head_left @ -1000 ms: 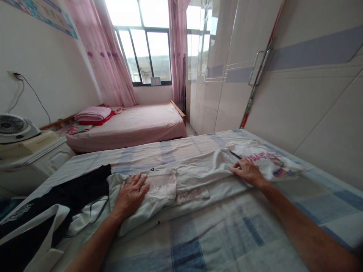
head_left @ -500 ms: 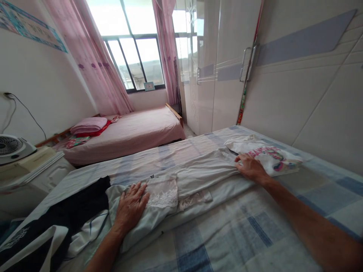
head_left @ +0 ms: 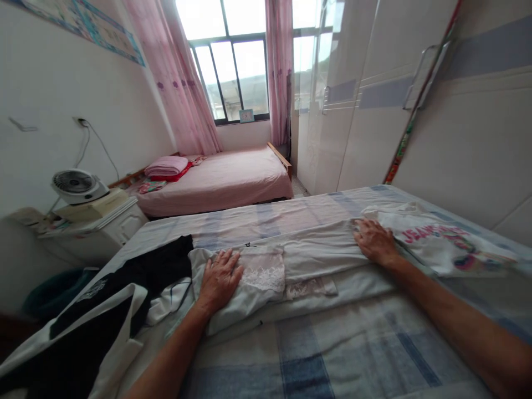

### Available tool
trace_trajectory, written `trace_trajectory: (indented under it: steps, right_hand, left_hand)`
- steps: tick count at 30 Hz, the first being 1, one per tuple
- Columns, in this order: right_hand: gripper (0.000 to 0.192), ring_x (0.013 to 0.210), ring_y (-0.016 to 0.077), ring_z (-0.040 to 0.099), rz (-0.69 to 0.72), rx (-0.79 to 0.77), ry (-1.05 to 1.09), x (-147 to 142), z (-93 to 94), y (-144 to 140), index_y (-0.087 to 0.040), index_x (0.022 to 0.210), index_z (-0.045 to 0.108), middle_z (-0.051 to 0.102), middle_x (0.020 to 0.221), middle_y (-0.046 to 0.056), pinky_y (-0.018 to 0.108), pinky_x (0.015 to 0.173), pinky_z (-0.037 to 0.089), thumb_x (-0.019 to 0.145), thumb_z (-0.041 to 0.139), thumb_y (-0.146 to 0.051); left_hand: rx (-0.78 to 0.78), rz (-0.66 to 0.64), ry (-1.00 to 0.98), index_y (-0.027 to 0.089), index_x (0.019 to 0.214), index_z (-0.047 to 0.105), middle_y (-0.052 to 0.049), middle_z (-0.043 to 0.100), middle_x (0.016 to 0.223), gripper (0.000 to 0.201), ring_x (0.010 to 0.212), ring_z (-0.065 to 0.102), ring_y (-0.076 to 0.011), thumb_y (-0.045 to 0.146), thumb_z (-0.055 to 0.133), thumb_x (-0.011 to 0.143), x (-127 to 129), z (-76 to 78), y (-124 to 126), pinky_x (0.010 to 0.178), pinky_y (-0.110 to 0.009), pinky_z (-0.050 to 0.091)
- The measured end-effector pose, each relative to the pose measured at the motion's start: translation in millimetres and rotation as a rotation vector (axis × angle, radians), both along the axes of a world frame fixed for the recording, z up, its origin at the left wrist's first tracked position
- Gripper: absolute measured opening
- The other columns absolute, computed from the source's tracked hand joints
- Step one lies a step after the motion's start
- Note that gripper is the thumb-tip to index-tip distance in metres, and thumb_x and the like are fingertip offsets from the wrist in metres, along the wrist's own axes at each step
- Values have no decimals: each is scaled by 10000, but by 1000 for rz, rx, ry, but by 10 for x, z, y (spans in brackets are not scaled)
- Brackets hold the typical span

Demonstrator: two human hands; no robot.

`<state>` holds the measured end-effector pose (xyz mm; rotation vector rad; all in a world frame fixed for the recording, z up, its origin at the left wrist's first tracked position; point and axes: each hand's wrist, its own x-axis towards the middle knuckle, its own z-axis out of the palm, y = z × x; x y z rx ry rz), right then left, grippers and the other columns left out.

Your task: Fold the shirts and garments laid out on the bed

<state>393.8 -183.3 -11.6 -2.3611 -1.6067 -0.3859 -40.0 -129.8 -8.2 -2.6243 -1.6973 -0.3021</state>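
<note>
A long pale grey garment (head_left: 324, 255), which looks like folded trousers with white lace patches, lies across the checked bed. My left hand (head_left: 220, 277) rests flat on its left end beside the larger lace patch (head_left: 262, 271), fingers stretched out. At the garment's right end, my right hand (head_left: 376, 241) presses down from above, its fingers slightly bent and apart. A white T-shirt (head_left: 440, 238) with pink lettering and a colourful print lies just right of that hand. Left of my left hand is black-and-white clothing (head_left: 137, 277) in a loose heap.
The blue-and-white checked bedsheet (head_left: 303, 354) spreads under everything. Behind it stands a smaller bed (head_left: 233, 177) with pink bedding. A white wardrobe (head_left: 374, 111) runs along the right side. On the left, a fan (head_left: 77, 185) sits on a white cabinet (head_left: 120, 221).
My right hand's fingers have gone from a curled pinch at the garment's end to lying more flatly on it. My left hand stays on the cloth. The view has swung left.
</note>
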Motion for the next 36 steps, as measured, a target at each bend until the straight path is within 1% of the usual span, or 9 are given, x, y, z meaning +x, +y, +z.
trace_trajectory:
  steps: [3, 6, 11, 15, 18, 22, 25, 28, 36]
  right_hand:
    - [519, 1353, 267, 330, 225, -7, -52, -172, 3, 8, -160, 1342, 479, 424, 1447, 128, 455, 1071, 296, 915, 305, -399]
    - [549, 1355, 259, 341, 360, -82, -68, -311, -99, -16, -191, 1351, 483, 423, 1454, 95, 455, 1082, 288, 919, 247, -432]
    - [586, 1325, 261, 393, 392, -123, -87, -241, -278, -13, -164, 1327, 515, 463, 1422, 111, 437, 1082, 306, 901, 225, -445]
    - [611, 1312, 269, 410, 425, -137, -123, -201, -248, 12, -121, 1321, 519, 471, 1411, 137, 419, 1093, 294, 901, 206, -437]
    - [626, 1315, 271, 403, 432, -157, -145, -220, -214, 4, -107, 1335, 508, 457, 1421, 142, 419, 1086, 303, 910, 180, -428]
    - [634, 1313, 273, 406, 415, -153, -150, -226, -221, 5, -108, 1343, 502, 461, 1418, 141, 421, 1078, 309, 912, 166, -429]
    - [631, 1313, 271, 406, 404, -159, -137, -222, -230, 16, -122, 1349, 496, 455, 1425, 126, 422, 1079, 307, 913, 161, -432]
    - [622, 1311, 274, 409, 404, -161, -137, -227, -223, 18, -122, 1343, 502, 460, 1422, 128, 421, 1078, 309, 913, 167, -421]
    - [610, 1297, 266, 427, 417, -136, -137, -258, -208, 9, -108, 1315, 521, 477, 1404, 143, 409, 1084, 304, 916, 178, -416]
  left_hand:
    - [13, -3, -40, 230, 1323, 511, -82, 420, 1458, 439, 1367, 324, -275, 373, 399, 924, 14, -3, -16, 1099, -530, 247]
    - [15, 3, -87, 221, 1316, 519, -89, 443, 1441, 437, 1355, 342, -286, 366, 421, 916, 42, 14, -46, 1102, -544, 235]
    - [22, 27, -216, 206, 1242, 583, -98, 479, 1410, 389, 1323, 389, -260, 341, 445, 904, -8, 112, -47, 1097, -483, 276]
    - [124, 186, -347, 109, 1186, 606, -160, 542, 1311, 380, 1220, 490, -235, 259, 502, 852, -269, 285, -101, 1040, -344, 359]
    - [57, 311, -342, 107, 1119, 634, -142, 641, 1105, 350, 1005, 606, -216, 262, 517, 829, -506, 443, -285, 903, -297, 439]
    - [-87, 360, -253, 169, 908, 673, -75, 684, 842, 255, 800, 637, -186, 317, 470, 862, -687, 587, -705, 747, -267, 438]
    - [-114, 420, -165, 183, 854, 645, -73, 669, 763, 278, 767, 639, -201, 375, 446, 884, -723, 576, -1014, 706, -280, 421]
    - [-104, 461, -79, 177, 863, 615, -99, 657, 834, 294, 816, 633, -233, 430, 466, 874, -735, 493, -1212, 724, -309, 424]
    - [-93, 469, -124, 175, 860, 581, -83, 566, 956, 112, 870, 581, -213, 237, 499, 818, -776, 355, -1262, 803, -319, 430]
